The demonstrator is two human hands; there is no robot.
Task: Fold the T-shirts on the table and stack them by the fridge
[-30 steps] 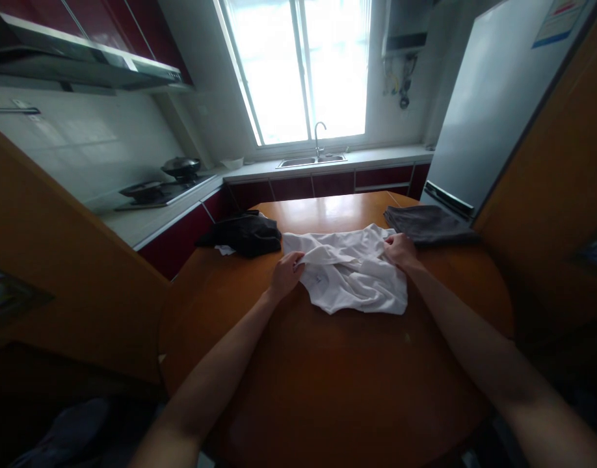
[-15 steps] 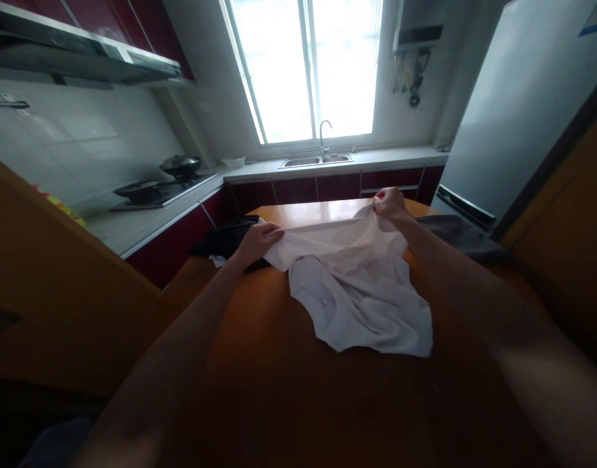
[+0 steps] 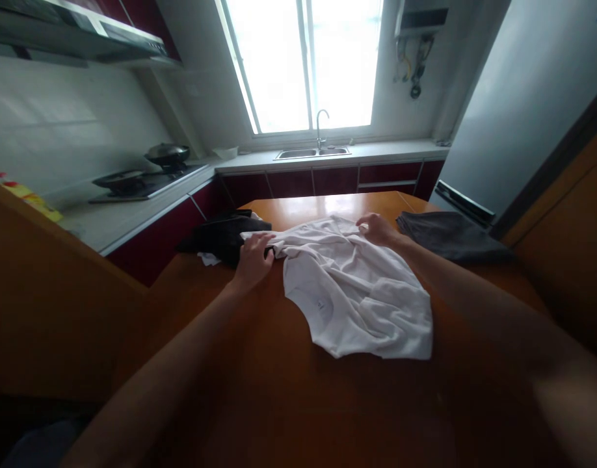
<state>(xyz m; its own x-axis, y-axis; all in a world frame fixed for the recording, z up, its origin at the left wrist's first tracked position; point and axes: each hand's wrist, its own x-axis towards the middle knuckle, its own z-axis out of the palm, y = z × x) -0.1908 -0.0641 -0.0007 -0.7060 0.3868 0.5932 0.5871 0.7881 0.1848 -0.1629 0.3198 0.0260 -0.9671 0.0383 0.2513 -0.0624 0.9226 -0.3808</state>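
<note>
The left hand [image 3: 254,260] is partly open, its thumb apart from the fingers, which are loosely bent over the narrow, bunched left end of the white shirt [image 3: 367,292]. They touch the cloth; the thumb stands just beside it, with a dark gap between. The right hand [image 3: 382,233] has its fingers curled, their tips at the far right edge of the shirt; whether thumb and finger pinch the cloth or only rest against it, I cannot tell.

Between and in front of the hands, the shirt lies on the wooden table [image 3: 259,364], creased across the middle, its neck opening facing the near left and a small dark mark showing inside it. Its wider part spreads toward the near right.

Just beyond the left hand is a heap of black clothing [image 3: 220,237], a bit of white cloth [image 3: 209,259] showing under its near side; the shirt's left end reaches it. Dark grey folded cloth [image 3: 449,235] lies to the right of the right hand, apart from the shirt. Past the table's far edge run a counter [image 3: 259,159] and a sink [image 3: 298,154].
</note>
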